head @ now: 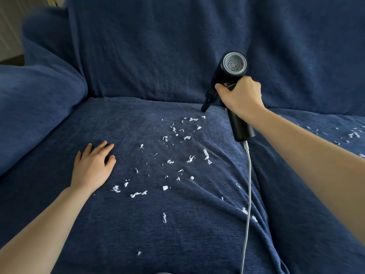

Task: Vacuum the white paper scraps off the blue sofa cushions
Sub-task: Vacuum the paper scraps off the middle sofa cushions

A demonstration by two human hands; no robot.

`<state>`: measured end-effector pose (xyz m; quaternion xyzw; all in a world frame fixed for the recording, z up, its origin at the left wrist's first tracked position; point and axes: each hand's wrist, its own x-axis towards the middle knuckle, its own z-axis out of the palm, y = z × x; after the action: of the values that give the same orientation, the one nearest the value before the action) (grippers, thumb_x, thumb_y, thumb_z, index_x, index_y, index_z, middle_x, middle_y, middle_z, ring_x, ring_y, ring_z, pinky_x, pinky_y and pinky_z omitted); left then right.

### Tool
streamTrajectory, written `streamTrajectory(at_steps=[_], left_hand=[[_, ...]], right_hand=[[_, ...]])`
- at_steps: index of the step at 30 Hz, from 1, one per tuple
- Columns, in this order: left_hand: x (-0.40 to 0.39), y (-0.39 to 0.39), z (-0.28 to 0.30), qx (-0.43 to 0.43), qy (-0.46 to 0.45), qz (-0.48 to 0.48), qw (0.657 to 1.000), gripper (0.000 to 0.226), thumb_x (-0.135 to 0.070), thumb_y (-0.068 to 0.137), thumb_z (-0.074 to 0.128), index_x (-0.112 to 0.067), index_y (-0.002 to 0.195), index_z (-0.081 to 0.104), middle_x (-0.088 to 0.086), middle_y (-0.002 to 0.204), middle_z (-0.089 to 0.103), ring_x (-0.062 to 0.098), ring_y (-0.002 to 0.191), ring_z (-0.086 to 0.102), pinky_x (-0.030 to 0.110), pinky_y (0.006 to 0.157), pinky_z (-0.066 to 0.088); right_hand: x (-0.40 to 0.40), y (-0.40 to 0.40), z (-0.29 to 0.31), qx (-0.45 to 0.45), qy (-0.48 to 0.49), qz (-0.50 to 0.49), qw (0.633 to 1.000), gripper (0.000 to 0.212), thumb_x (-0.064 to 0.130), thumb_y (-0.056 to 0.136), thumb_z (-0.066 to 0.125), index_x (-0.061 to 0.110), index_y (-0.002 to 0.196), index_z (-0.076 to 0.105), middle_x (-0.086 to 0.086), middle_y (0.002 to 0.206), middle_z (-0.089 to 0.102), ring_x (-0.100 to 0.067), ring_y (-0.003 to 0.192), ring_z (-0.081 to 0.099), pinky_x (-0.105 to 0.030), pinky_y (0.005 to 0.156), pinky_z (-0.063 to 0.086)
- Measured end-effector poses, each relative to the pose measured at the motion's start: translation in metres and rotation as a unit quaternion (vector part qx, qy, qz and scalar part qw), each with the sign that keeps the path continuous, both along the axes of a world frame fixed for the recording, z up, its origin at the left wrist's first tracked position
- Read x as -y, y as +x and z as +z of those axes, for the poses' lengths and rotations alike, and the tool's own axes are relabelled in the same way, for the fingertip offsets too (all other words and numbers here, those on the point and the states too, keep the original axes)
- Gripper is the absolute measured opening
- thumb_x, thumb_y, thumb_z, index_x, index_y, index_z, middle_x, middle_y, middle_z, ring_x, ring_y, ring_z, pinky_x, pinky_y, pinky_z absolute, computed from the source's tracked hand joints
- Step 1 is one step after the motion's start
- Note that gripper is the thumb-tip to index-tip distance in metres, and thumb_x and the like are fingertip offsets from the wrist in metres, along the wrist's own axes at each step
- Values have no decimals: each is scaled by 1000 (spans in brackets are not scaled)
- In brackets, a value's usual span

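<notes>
Grip: my right hand (240, 95) clasps vacuum (227, 80); left hand (92, 165) flat.
Progress: scraps (177, 151) mostly remain.

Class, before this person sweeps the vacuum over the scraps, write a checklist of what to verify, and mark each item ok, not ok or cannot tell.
1. Grip: right hand curls round the handheld vacuum: ok.
2. Nozzle at the cushion: its tip is down near the back of the seat cushion, just beyond the nearest paper scraps: ok.
3. Cable plugged into the handle's base: ok; it trails over scraps near the fold: not ok.
4. Left hand flat on the cover, clear of the scraps: ok.
5. Vacuum running: cannot tell.
6. Scraps on the right-hand cushion not yet cleared: not ok.
</notes>
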<state>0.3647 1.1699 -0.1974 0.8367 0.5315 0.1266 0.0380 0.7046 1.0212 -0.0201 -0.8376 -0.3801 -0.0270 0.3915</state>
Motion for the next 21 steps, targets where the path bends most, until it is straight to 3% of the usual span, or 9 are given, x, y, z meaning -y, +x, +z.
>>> streamTrajectory(at_steps=[4,16,21], left_hand=[[0,-1,-1,-5,-3,0,1000,47,-38,99,38,-30,145,39,-8,155,30,27,145,20,48,117,13],[7,-2,2,4,-15,0,1000,46,-35,99,37,-28,145,38,-6,155,29,26,145,19,46,118,14],[14,-4,2,16,-23,-3,1000,46,-33,100,36,-25,145,39,-5,156,29,25,146,19,45,118,14]], right_hand=[[3,7,-2,1,-1,-7,1000,47,50,86,60,3,87,65,-14,84,69,-22,80,63,-25,55,42],[31,-15,7,35,-21,33,999,50,54,84,60,4,82,66,-10,76,69,-15,76,64,-19,54,39],[42,-32,15,15,-11,58,998,49,51,86,62,2,82,67,-10,75,70,-20,78,68,-27,66,53]])
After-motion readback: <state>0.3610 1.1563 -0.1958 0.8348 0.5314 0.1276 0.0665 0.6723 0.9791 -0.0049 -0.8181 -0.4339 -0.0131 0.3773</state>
